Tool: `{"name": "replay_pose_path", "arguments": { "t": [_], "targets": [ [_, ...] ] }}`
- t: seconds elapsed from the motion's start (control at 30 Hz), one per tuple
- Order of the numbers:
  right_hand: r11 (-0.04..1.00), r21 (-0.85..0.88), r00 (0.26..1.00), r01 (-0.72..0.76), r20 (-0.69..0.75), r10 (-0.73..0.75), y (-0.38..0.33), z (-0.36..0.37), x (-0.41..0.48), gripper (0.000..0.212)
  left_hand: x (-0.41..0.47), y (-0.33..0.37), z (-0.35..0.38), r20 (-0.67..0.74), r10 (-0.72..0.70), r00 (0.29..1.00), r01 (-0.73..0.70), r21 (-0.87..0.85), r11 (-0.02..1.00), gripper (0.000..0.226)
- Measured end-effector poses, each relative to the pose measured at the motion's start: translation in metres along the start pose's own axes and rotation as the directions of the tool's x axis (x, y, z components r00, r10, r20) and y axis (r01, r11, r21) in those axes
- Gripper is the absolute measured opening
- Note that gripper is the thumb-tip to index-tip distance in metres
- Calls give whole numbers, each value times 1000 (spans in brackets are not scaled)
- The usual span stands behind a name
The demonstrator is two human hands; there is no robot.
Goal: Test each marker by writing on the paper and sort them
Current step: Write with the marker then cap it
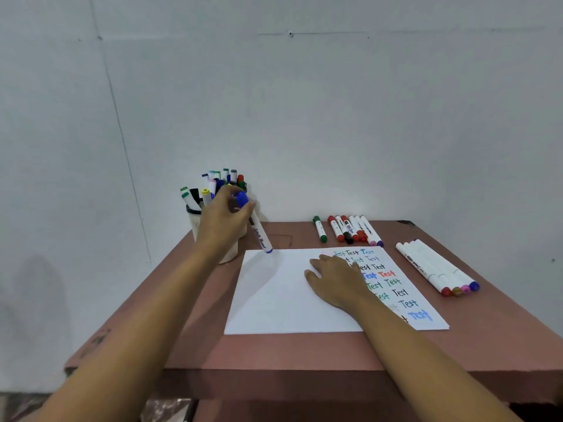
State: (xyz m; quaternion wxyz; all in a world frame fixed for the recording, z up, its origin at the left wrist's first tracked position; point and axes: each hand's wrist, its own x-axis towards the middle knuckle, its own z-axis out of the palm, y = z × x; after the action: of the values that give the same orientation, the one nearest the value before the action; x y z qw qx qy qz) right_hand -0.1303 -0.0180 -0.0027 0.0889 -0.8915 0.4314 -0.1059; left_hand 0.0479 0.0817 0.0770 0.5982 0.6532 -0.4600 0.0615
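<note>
Blue marker [259, 232] gripped in left hand [224, 222], paper [274, 300] pressed under spread right hand [335, 283]; cup [195, 223] at bench [304, 351] corner could be toppled by that wrist.

Pale grey-white wall [335, 102] fills the upper frame, matte and softly, evenly lit. A thin seam [122, 138] slants down its left part, and a fainter horizontal line near the top carries a small dark hole [291, 34]. Against the wall stands a table [304, 351] with a matte reddish-brown top, its thick front edge in shade, scuffed at the near left corner [97, 341] and dark-marked at the far right corner [405, 222]. A soft grey shadow [39, 287] lies low on the wall at left; under the table edge a crinkled, shiny patch [170, 406] shows, too blurred to identify.
</note>
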Motion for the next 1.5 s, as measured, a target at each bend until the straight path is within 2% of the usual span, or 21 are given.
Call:
{"name": "replay_pose_path", "arguments": {
  "t": [0.13, 0.33, 0.47, 0.6, 0.77, 0.83, 0.93, 0.97, 1.07, 1.17, 1.33, 1.43, 1.5],
  "targets": [
    [1000, 13, 1000, 7, -10, -7, -2, -3, -3, 49, 33, 18, -22, -12, 50, 999, -49, 35, 998, 22],
    [1000, 5, 1000, 1, 7, -1, -2, -5, -3, 49, 80, 27, -50, -46, 123, 991, -113, 176, 978, 29],
    [1000, 13, 1000, -4, 16, 4, -1, -2, 0, 49, 96, 19, -54, -14, 157, 988, -145, 310, 940, 30],
    [1000, 17, 1000, -6, 16, 6, -1, -2, 1, 49, 97, 1, -50, 44, 113, 993, -121, 418, 900, 36],
    [1000, 9, 1000, -4, 11, 4, -2, -3, 0, 49, 94, -18, -46, 118, 17, 993, -76, 519, 851, 22],
    [1000, 11, 1000, -4, 11, 4, -1, -2, 0, 49, 93, -24, -45, 139, 16, 990, -94, 574, 813, 24],
    [1000, 16, 1000, -5, 10, 5, -1, -3, 0, 48, 90, -36, -48, 175, 21, 984, -143, 724, 675, 42],
    [1000, 16, 1000, -4, 11, 4, -1, -3, 0, 48, 90, -39, -50, 186, 6, 982, -144, 738, 659, 47],
    [1000, 21, 1000, -5, 11, 4, -1, -3, 0, 48, 86, -42, -53, 178, -25, 984, -104, 676, 730, 56],
    [1000, 26, 1000, -6, 9, 6, -1, -3, 0, 48, 84, -30, -50, 123, 18, 992, -82, 545, 834, 54],
    [997, 81, 1000, -21, -2, 21, -1, -4, 0, 47, 72, 1, -23, 81, 284, 955, -284, 515, 809, 50],
    [982, 182, 998, -56, -22, 61, -2, -7, 2, 44, 43, 12, 7, 168, 373, 912, -409, 402, 819, 55],
    [978, 199, 997, -65, -19, 70, -3, -8, 4, 42, 23, 5, 30, 299, 315, 901, -410, 349, 843, 43]
  ]
}}
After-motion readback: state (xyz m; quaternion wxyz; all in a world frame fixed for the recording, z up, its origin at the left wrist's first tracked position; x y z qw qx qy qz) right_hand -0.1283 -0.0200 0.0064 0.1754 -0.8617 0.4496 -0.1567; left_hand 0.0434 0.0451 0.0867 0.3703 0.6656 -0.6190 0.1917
